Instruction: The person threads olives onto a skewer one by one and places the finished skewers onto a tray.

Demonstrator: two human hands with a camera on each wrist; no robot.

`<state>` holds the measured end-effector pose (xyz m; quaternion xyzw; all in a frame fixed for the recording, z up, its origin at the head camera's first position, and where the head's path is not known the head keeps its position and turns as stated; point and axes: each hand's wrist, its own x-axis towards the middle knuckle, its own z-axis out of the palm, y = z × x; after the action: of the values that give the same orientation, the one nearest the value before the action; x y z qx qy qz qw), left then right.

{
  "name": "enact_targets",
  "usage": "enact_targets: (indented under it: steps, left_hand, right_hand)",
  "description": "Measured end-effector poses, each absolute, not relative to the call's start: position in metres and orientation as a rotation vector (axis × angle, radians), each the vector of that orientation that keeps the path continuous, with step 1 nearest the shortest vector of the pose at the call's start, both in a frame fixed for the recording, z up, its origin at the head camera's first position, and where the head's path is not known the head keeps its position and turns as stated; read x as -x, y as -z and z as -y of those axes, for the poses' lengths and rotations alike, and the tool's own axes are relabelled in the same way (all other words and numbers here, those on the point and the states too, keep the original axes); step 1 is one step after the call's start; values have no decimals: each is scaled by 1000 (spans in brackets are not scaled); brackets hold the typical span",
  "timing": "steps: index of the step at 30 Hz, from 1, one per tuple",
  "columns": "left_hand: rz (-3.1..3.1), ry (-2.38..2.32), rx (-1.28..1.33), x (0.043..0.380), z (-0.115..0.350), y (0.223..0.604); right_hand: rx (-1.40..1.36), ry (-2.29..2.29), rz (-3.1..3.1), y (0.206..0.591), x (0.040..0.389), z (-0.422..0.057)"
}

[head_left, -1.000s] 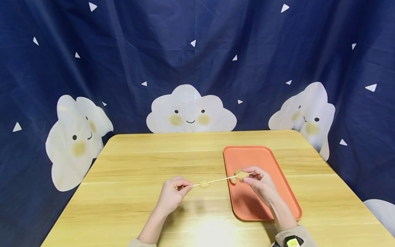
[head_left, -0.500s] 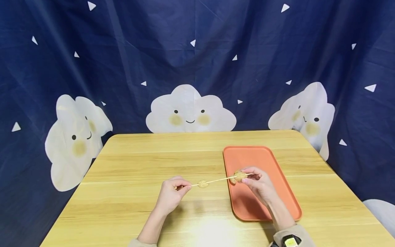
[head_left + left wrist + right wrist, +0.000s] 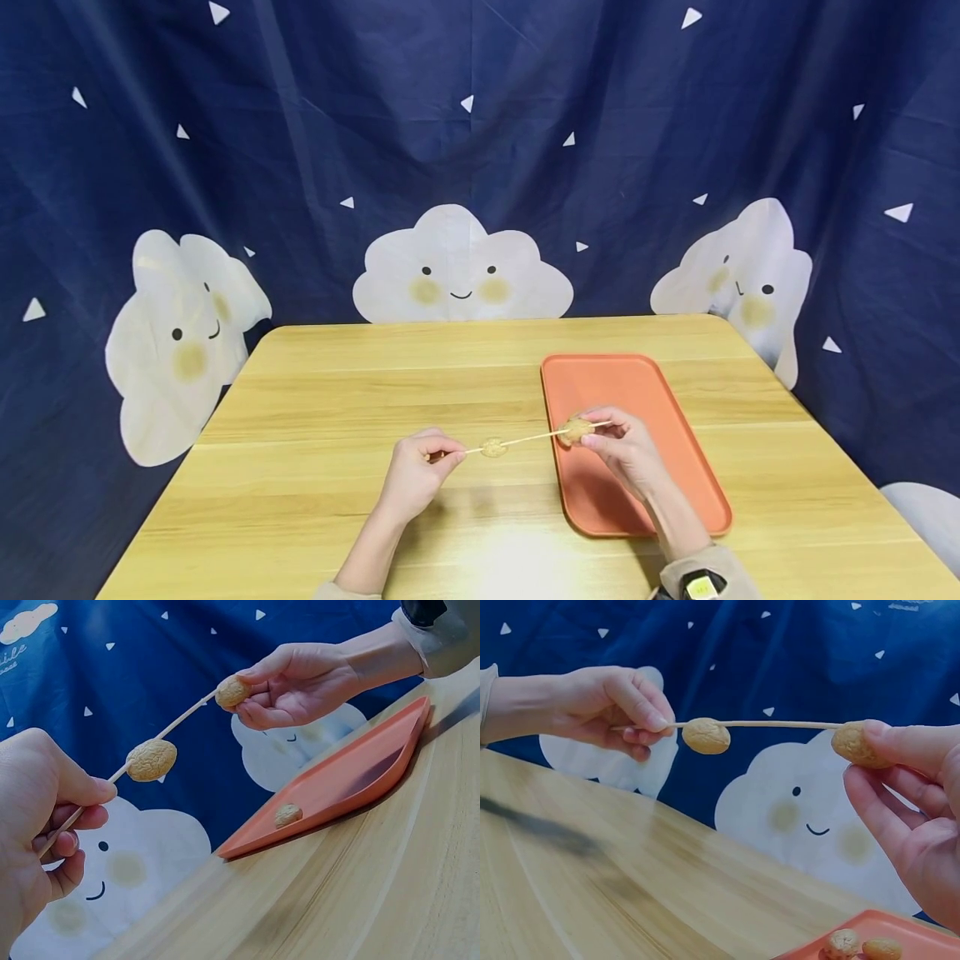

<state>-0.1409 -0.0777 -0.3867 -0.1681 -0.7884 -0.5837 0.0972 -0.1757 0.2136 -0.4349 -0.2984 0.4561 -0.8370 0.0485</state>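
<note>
My left hand (image 3: pixel 422 471) pinches one end of a thin wooden skewer (image 3: pixel 528 438) between thumb and fingers. A tan, wrinkled oval ball (image 3: pixel 152 760), like a fried ball of food, is threaded on the skewer just past those fingertips. My right hand (image 3: pixel 628 452) grips a second such ball (image 3: pixel 857 745) at the skewer's other end. In the head view, the skewer's tip pokes out past this ball toward the right palm. Bare skewer spans the gap between the two balls. The whole skewer is held in the air, tilted up toward the right hand.
An orange tray (image 3: pixel 611 383) lies on the wooden table (image 3: pixel 360 375) beneath my right hand. Two more tan balls (image 3: pixel 882 949) sit in it, partly hidden in the head view. A dark blue curtain (image 3: pixel 450 150) with white clouds hangs behind the table's far edge.
My right hand has shifted slightly left with its ball, toward the other one. In the head view it now covers the ball on the tray behind it. The left hand has barely moved.
</note>
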Motion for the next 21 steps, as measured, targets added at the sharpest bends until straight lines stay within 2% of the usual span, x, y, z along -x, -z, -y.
enact_targets:
  steps: [15,21]
  left_hand:
    - [2338,1720,488,140,79,385]
    - [2343,1729,436,148,80,402]
  right_hand:
    - [899,2542,-1381,435,180,-204]
    - [883,2534,-1386,434,180,-201]
